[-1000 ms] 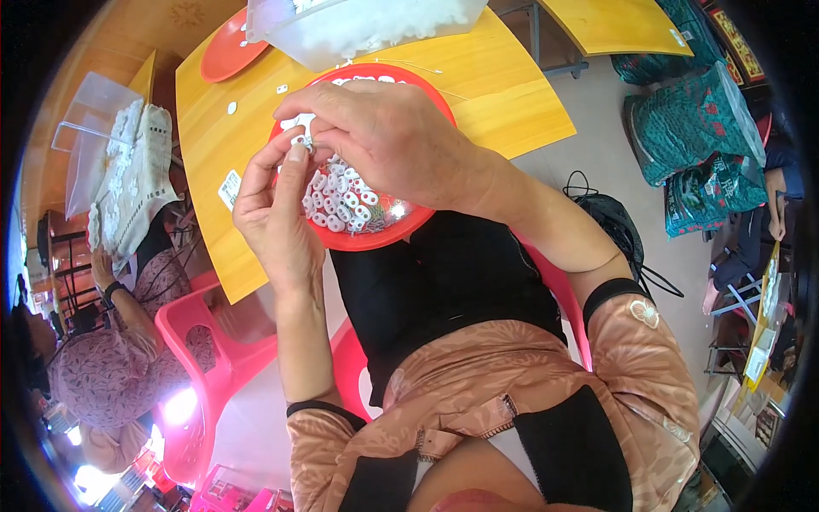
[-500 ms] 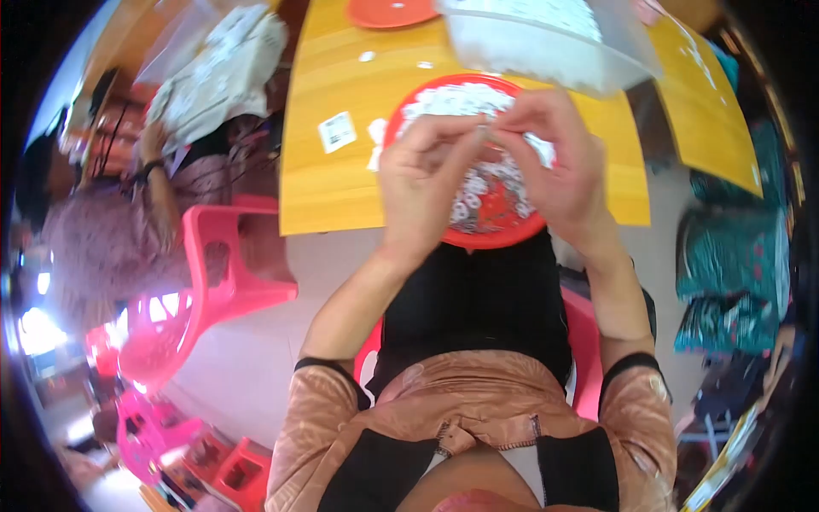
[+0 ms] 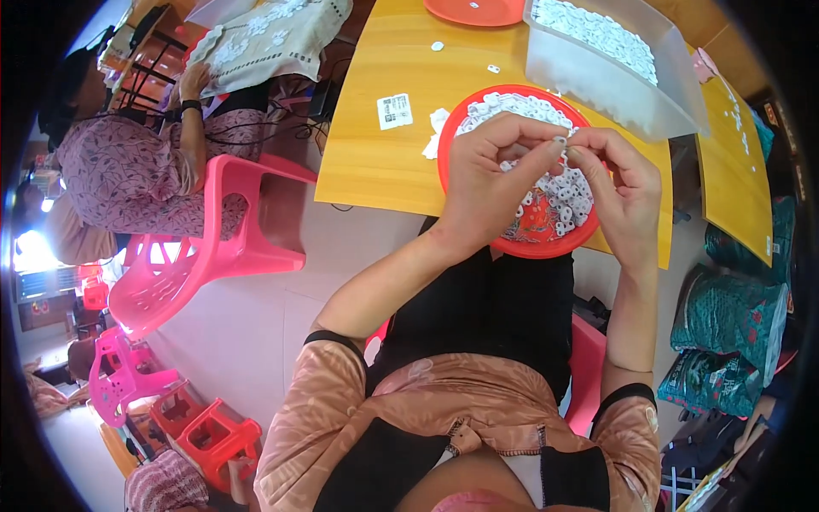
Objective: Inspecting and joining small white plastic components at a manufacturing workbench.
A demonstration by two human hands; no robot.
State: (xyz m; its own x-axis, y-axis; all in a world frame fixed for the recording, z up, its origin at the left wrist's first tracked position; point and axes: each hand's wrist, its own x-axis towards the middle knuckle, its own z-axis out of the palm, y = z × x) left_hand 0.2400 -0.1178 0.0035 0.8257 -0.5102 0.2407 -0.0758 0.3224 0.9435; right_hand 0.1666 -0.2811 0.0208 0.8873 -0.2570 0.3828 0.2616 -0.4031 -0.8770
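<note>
Over a red basin (image 3: 546, 250), my left hand (image 3: 486, 183) and my right hand (image 3: 630, 192) meet fingertip to fingertip. Both are closed in a pinch around a small white plastic piece (image 3: 564, 155), mostly covered by the fingers. Whether a second tiny part is in the pinch, I cannot tell. Inside the basin lie many small white plastic pieces with dark holes (image 3: 573, 198), heaped on the right and along the far side. Thin grey metal bits (image 3: 518, 229) are scattered on its red bottom, near the front.
The basin overhangs the near edge of a yellow table (image 3: 367, 145). Behind it stands a translucent bin (image 3: 597, 90) of white pieces, beside a red plate (image 3: 478, 10). A printed label (image 3: 394, 112) lies left. A pink chair (image 3: 213, 222) and another person (image 3: 145, 171) are at left; green bags (image 3: 729, 316) at right.
The whole view has shifted, so table and basin appear farther right. My hands stay together over the basin, with fingers slightly rearranged and a white piece now showing between the fingertips.
</note>
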